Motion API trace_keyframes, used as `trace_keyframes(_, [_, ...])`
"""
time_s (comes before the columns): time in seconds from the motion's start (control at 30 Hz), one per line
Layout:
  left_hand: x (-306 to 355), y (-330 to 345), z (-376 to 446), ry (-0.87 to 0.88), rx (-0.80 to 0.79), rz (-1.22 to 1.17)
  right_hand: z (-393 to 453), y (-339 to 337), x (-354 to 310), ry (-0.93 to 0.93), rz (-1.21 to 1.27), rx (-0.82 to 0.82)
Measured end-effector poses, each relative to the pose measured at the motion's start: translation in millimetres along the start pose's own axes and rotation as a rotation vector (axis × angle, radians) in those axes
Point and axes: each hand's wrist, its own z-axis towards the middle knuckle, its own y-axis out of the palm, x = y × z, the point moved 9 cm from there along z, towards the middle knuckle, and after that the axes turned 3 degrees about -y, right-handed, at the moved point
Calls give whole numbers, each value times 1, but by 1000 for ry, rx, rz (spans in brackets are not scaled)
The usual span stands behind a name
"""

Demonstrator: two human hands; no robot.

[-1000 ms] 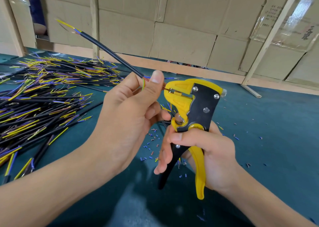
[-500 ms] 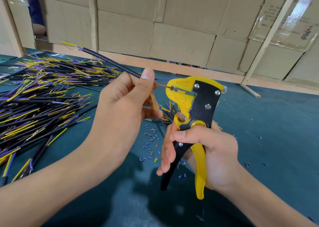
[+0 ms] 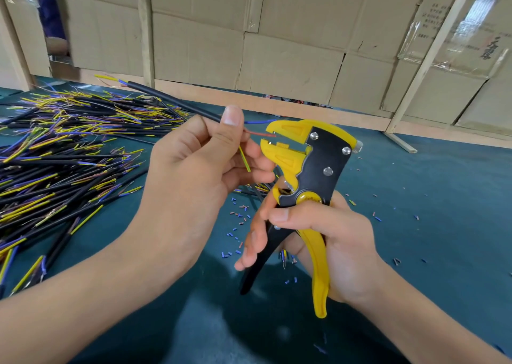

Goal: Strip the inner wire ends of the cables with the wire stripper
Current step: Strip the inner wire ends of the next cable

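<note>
Stripper [image 3: 307, 164] jaws opened | green felt table [image 3: 415, 211] | cardboard wall [image 3: 277, 45]

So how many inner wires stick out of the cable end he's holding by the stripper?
3: a red wire at the stripper mouth, a blue wire above it, a yellow-green wire bent down across the left hand.

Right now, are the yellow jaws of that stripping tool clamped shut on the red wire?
No, the jaws of the wire stripper stand apart, and the red wire held by the left hand only reaches into the gap.
</note>
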Motion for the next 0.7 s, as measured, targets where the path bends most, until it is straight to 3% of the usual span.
trace_keyframes(0.57, [6, 6, -2, 37, -19, -9, -2, 2, -4, 4, -1, -21])
trace_keyframes(0.7, [4, 5, -2, 22, -7, 27, -3, 0, -4, 32, 13, 41])
